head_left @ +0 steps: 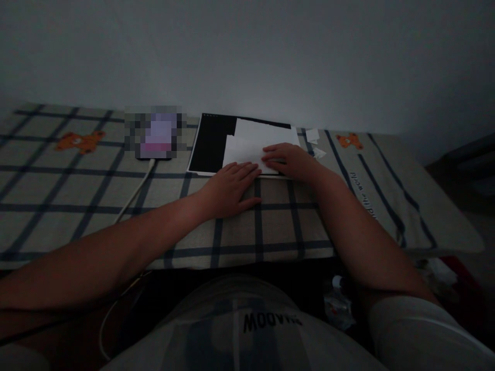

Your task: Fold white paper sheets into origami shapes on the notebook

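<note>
White paper pieces (247, 141) lie over a black sheet with a white border (209, 141), flat on the cloth-covered table. My left hand (232, 188) rests palm down at the near edge of the white paper, its fingers stretched out and the thumb apart on the cloth. Just to its right, my right hand (288, 161) lies on the paper's right part with its fingers extended to the left. Neither hand grips anything. Small torn-looking white scraps (312, 136) lie on the cloth to the right of the sheet.
A checked tablecloth (178, 219) with orange bear figures covers the table, which stands against a pale wall (247, 62). Left of the sheet lies a phone (157, 136), partly pixelated, with a white cable (133, 193) running toward me. Below the table edge is a clear plastic bottle (338, 306).
</note>
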`<action>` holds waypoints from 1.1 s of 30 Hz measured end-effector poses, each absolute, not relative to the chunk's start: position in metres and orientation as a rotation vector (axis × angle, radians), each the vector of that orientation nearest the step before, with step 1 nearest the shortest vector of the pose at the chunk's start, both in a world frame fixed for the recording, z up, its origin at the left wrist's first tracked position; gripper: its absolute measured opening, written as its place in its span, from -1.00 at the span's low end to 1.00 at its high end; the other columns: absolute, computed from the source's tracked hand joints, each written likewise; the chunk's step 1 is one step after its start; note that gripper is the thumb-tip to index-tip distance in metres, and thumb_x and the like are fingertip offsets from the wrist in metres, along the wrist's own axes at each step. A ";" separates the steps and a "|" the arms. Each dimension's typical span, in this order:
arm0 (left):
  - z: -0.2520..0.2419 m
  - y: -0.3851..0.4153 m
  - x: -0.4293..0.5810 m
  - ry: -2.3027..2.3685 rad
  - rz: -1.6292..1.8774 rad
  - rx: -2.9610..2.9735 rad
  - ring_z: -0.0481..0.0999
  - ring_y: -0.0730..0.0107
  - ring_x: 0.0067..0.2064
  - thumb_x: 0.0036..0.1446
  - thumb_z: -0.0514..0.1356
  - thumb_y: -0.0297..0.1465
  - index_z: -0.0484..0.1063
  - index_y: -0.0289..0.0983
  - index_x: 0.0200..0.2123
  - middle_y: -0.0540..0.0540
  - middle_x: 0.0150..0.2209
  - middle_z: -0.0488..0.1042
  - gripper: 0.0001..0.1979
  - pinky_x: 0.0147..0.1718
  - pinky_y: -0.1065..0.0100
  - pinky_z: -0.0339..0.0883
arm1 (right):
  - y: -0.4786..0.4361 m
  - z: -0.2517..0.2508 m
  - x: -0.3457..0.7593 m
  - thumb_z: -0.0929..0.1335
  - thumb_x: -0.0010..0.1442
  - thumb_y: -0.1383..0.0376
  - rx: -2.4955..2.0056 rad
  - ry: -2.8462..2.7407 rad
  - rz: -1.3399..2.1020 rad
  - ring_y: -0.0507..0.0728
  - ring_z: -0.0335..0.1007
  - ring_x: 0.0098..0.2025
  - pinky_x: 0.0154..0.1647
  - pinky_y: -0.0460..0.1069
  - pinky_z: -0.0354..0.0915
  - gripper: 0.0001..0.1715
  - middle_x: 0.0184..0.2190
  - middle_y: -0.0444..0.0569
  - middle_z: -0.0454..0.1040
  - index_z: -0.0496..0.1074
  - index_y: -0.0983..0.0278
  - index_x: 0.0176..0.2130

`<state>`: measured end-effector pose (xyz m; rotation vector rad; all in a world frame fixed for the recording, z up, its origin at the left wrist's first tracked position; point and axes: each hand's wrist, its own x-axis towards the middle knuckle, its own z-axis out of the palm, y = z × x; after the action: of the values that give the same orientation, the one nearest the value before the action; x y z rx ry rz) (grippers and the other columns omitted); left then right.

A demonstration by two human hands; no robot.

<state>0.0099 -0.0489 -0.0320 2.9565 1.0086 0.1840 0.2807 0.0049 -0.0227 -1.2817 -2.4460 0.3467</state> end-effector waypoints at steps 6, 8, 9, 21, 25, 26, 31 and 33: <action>-0.028 -0.054 0.011 0.999 0.083 2.986 0.14 -0.14 0.62 0.56 0.02 0.01 0.09 -0.49 0.59 -0.46 0.60 0.13 -0.17 0.58 -0.09 -0.05 | 0.005 -0.022 0.284 0.45 0.41 0.20 -1.295 -2.467 0.389 0.31 0.48 0.40 0.52 0.33 0.30 -0.64 0.34 0.00 0.60 0.71 0.08 0.14; -0.028 -0.055 0.010 0.986 0.077 2.991 0.12 -0.15 0.63 0.55 0.02 0.05 0.07 -0.50 0.59 -0.47 0.60 0.12 -0.14 0.58 -0.09 -0.06 | 0.006 -0.023 0.286 0.45 0.41 0.19 -1.301 -2.478 0.395 0.31 0.47 0.41 0.53 0.32 0.29 -0.62 0.36 0.03 0.57 0.70 0.11 0.16; -0.028 -0.055 0.010 0.981 0.077 2.991 0.11 -0.16 0.63 0.55 0.03 0.06 0.07 -0.51 0.60 -0.48 0.60 0.11 -0.12 0.58 -0.09 -0.06 | 0.006 -0.023 0.286 0.46 0.41 0.20 -1.302 -2.481 0.394 0.31 0.47 0.42 0.53 0.33 0.29 -0.62 0.37 0.04 0.56 0.70 0.12 0.16; -0.030 -0.051 0.008 0.971 0.123 2.954 0.12 -0.18 0.63 0.51 0.07 0.10 0.09 -0.48 0.60 -0.47 0.60 0.12 -0.09 0.58 -0.13 -0.04 | 0.007 -0.026 0.289 0.47 0.39 0.21 -1.288 -2.480 0.403 0.33 0.45 0.44 0.54 0.38 0.28 -0.59 0.39 0.04 0.54 0.69 0.10 0.19; -0.031 -0.051 0.008 0.971 0.125 2.946 0.11 -0.22 0.63 0.50 0.09 0.09 0.09 -0.51 0.59 -0.50 0.60 0.10 -0.07 0.58 -0.16 -0.05 | 0.007 -0.025 0.288 0.45 0.40 0.21 -1.283 -2.483 0.406 0.32 0.45 0.43 0.53 0.37 0.29 -0.61 0.38 0.00 0.56 0.69 0.07 0.18; -0.031 -0.051 0.008 0.974 0.118 2.944 0.10 -0.22 0.63 0.50 0.09 0.10 0.09 -0.52 0.59 -0.50 0.60 0.09 -0.07 0.58 -0.16 -0.05 | 0.006 -0.025 0.288 0.45 0.41 0.22 -1.285 -2.480 0.406 0.32 0.46 0.43 0.53 0.37 0.30 -0.61 0.37 0.00 0.56 0.69 0.07 0.17; -0.029 -0.052 0.009 0.979 0.120 2.938 0.12 -0.21 0.62 0.50 0.09 0.09 0.08 -0.52 0.59 -0.50 0.60 0.10 -0.07 0.58 -0.16 -0.04 | 0.004 -0.023 0.285 0.44 0.41 0.25 -1.299 -2.471 0.390 0.34 0.48 0.42 0.52 0.37 0.31 -0.62 0.37 0.04 0.56 0.70 0.12 0.16; -0.029 -0.053 0.009 0.980 0.127 2.938 0.13 -0.22 0.62 0.50 0.09 0.09 0.09 -0.52 0.59 -0.50 0.59 0.11 -0.07 0.57 -0.17 -0.02 | 0.005 -0.023 0.285 0.44 0.41 0.25 -1.295 -2.480 0.384 0.35 0.48 0.41 0.52 0.37 0.31 -0.62 0.37 0.06 0.56 0.70 0.13 0.16</action>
<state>0.0089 -0.0525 -0.0288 2.9376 0.9796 0.1271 0.2852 0.0047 -0.0228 -1.2950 -2.4803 0.3837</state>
